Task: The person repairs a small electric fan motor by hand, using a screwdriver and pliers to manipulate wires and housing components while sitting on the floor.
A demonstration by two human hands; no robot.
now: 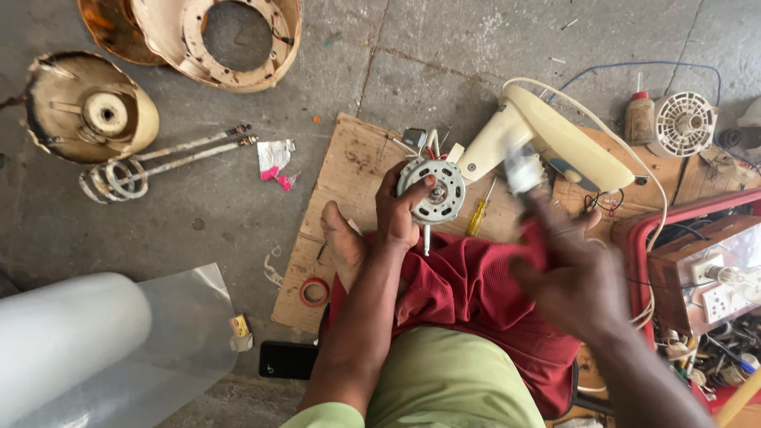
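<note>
**Fan motor held at the knee on a workshop floor**

The concrete floor [444,55] fills most of the view, with a worn cardboard sheet [349,166] spread over it. At lower left lies a big roll of clear plastic film [71,333], its left end cut off by the frame. Along the top edge sit rusted cream housings [238,40], partly out of view, and a rusted dome-shaped cover [87,107] at left, with a coiled heating element [151,162] just beside it. A cream fan stand [555,135] lies across the cardboard, its cord looping away to the right. At right, a red crate [642,230] holds a wooden switchboard [697,269] and a tangle of small parts too jumbled to tell apart. A white ribbed fan part [686,123] and a small bottle [640,117] stand near the top right.

The person sits with red trousers over the knee. The left hand [400,210] is closed around a round metal fan motor [434,190], fingers on its rim, holding it above the cardboard just beside the fan stand's neck; its shaft points down. The right hand [575,269] is blurred by motion; it appears to grip a whitish object [523,166], but neither the grip nor the object can be made out clearly.

Smaller things: a black phone [287,359], a red tape roll [315,292], a yellow-handled screwdriver [478,215] and a pink-and-white wrapper [275,158].
</note>
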